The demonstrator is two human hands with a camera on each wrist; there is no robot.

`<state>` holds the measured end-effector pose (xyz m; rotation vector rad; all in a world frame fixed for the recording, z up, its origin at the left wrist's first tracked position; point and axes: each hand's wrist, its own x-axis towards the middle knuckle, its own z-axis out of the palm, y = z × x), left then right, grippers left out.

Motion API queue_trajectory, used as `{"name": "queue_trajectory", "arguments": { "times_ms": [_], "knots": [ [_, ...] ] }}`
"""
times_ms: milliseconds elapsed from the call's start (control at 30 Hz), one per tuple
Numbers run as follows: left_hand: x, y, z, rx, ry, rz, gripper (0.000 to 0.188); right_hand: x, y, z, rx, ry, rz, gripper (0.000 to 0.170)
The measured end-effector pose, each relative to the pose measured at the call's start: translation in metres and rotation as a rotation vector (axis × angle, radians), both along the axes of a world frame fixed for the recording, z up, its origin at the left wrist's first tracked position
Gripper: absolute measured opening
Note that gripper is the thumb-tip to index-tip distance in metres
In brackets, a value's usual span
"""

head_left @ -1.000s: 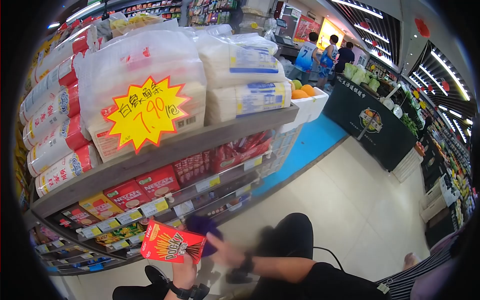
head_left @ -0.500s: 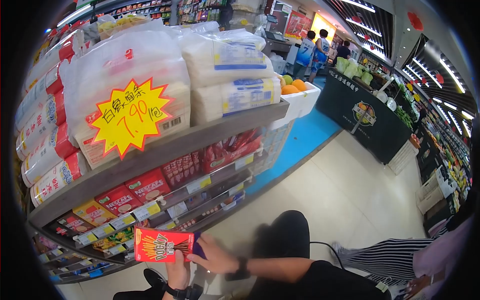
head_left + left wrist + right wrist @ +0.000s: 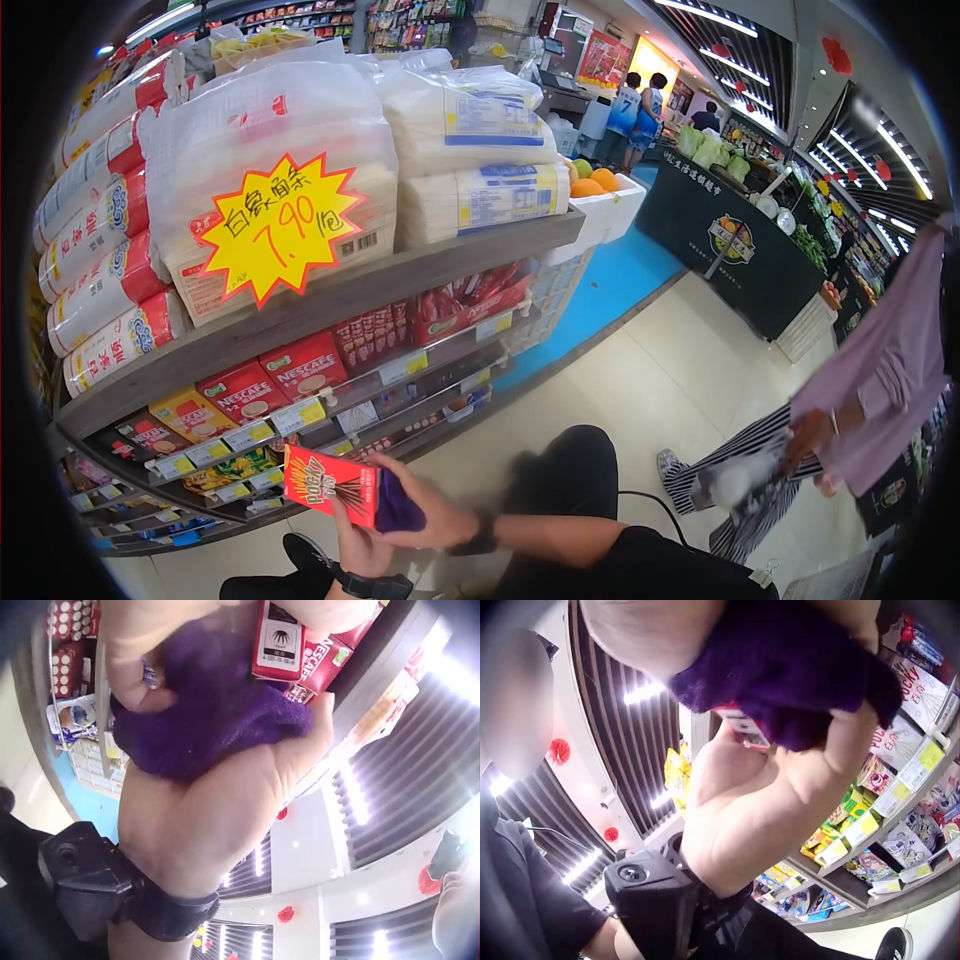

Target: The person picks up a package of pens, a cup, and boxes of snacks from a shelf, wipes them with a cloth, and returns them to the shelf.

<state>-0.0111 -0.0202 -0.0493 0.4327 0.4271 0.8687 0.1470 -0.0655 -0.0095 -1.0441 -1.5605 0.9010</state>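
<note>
A red Pocky box (image 3: 333, 485) tilts in front of the shelf. My left hand (image 3: 362, 543) grips it from below, thumb on its front. My right hand (image 3: 432, 508) holds a purple cloth (image 3: 400, 503) round the box's right end, covering that end. In the left wrist view, the cloth (image 3: 210, 712) bunches between the hands, and a small side panel of the box (image 3: 278, 645) shows above it. In the right wrist view, the cloth (image 3: 780, 667) hides most of the box, and fingers press into its folds.
A wooden-edged shelf (image 3: 330, 290) carries bagged noodles and a yellow price sign (image 3: 280, 232); Nescafe boxes (image 3: 302, 368) stand below. Pocky boxes (image 3: 922, 694) line a rack in the right wrist view. A person in a pink top (image 3: 880, 390) is at right. Oranges (image 3: 595, 183) fill a white box beyond.
My right hand and the cloth have come from beside the box onto its right end, now wrapping it. The box has tilted slightly. The person in pink has come into view at right.
</note>
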Motion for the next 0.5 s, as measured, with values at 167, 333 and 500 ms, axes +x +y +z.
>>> {"name": "queue_trajectory", "arguments": {
  "times_ms": [167, 333, 500],
  "knots": [
    [-0.003, 0.002, 0.008, 0.001, -0.113, 0.032, 0.071, 0.010, 0.003, 0.006, -0.068, -0.030, 0.045, 0.094],
    [0.000, 0.000, 0.007, 0.116, 0.004, 0.005, 0.077, 0.018, 0.010, -0.004, -0.016, -0.056, -0.331, 0.042],
    [0.006, 0.002, 0.007, 0.042, -0.043, 0.044, 0.074, -0.001, 0.000, -0.015, 0.013, 0.014, -0.330, 0.037]
  ]
}}
